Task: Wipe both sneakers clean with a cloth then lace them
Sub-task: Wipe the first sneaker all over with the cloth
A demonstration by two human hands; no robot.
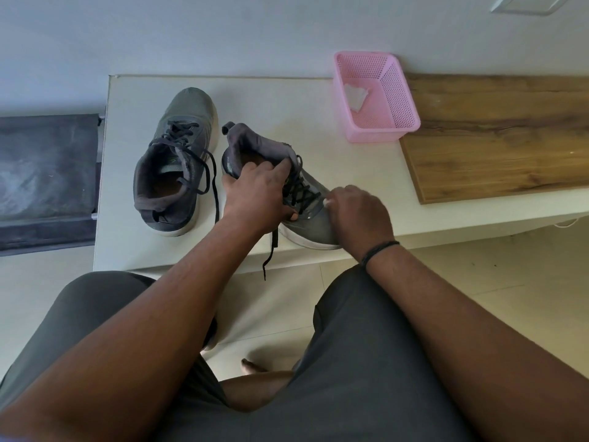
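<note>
Sneakers, two grey ones with black laces, sit on the pale table (287, 100), and both hands are on the nearer sneaker (306, 215), which lies tilted near the table's front edge with its toe pointing toward the person and its collar raised toward the wall. The left hand (255, 193) grips this shoe at the tongue and collar, fingers curled over the opening and thumb tucked down against the side by the laces. The right hand (360, 215) is bunched over the toe area with its fingers curled; a small bit of white cloth (327, 203) shows at its fingertips, pressed against the grey upper. A dark band circles the right wrist. One loose black lace end (271, 253) hangs off the front edge of the table below the held shoe.

Just to the left stands the other sneaker (178, 161), upright on its sole, toe toward the wall, its laces loose and trailing over its side. Farther back on the right, a pink mesh basket (398, 100) rests on the table with a white crumpled piece (357, 95) inside. Beside the basket lies a wooden board (497, 132). A dark fabric-covered surface (47, 180) sits off the table's left edge.
</note>
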